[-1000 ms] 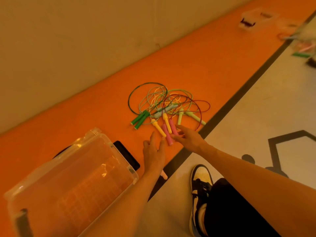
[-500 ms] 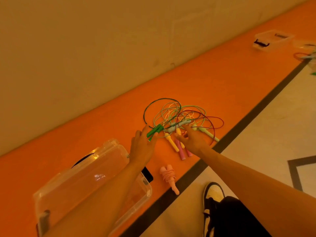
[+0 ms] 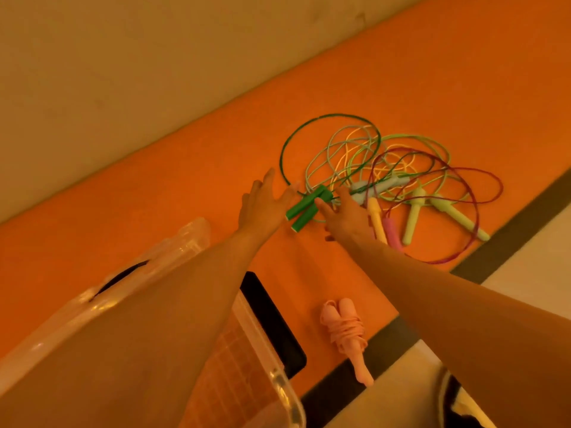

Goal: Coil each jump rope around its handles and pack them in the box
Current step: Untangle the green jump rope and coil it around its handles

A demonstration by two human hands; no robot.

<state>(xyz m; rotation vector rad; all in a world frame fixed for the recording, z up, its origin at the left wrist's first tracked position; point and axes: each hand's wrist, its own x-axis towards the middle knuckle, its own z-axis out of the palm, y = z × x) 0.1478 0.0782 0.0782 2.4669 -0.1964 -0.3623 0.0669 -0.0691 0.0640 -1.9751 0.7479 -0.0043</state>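
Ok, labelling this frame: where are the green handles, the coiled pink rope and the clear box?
green handles (image 3: pixel 304 204), head view, upper handle's shaft.
coiled pink rope (image 3: pixel 346 329), head view, wound coils.
clear box (image 3: pixel 189 239), head view, far corner.

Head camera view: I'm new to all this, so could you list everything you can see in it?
Loose jump ropes: about five, handles dark green, light green, pale blue, yellow and pink, tangled on the orange floor.
Coiled jump rope: one, pink, on the floor near the box.
Box: one, clear plastic, lower left.
Flat object: one, black, partly under the box.
Shoe: one, black and white, bottom right.
Left hand: one, open, beside the dark green handles.
Right hand: one, fingers stretched towards those handles.
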